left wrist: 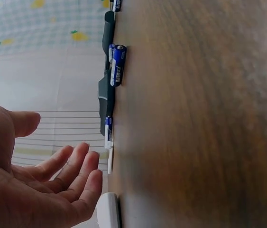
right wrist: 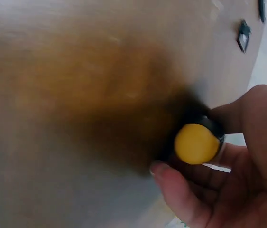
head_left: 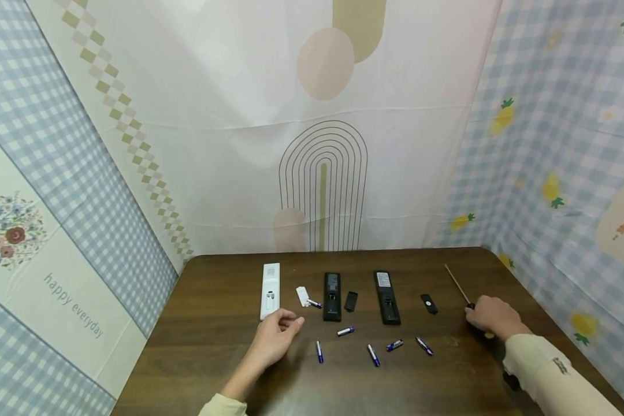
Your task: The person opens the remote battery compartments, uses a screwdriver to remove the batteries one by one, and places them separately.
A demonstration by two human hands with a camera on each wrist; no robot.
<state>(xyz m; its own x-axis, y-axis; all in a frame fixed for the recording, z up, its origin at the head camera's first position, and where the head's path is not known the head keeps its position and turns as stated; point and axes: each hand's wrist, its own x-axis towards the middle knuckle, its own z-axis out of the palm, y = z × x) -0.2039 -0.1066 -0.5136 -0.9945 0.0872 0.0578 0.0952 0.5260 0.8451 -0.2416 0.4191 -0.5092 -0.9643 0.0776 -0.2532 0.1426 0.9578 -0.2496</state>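
My left hand (head_left: 277, 338) hovers above the table just in front of the white remote control (head_left: 271, 280), its fingers loosely bent with nothing in them. That remote lies face down, its battery bay uncovered. At the table's right side, my right hand (head_left: 494, 316) grips the handle of a screwdriver (head_left: 456, 283), whose long thin shaft points toward the back. In the right wrist view the yellow handle end (right wrist: 197, 144) shows between thumb and fingers. Two black remotes, a middle one (head_left: 332, 294) and a right one (head_left: 387, 297), also lie with open battery bays.
A white battery cover (head_left: 303, 296) and two black covers, one central (head_left: 351, 301) and one farther right (head_left: 429, 304), lie beside the remotes. Several blue-and-white batteries (head_left: 373, 355) are scattered in front. Printed cloth (head_left: 239, 173) hangs behind the table (head_left: 197, 346).
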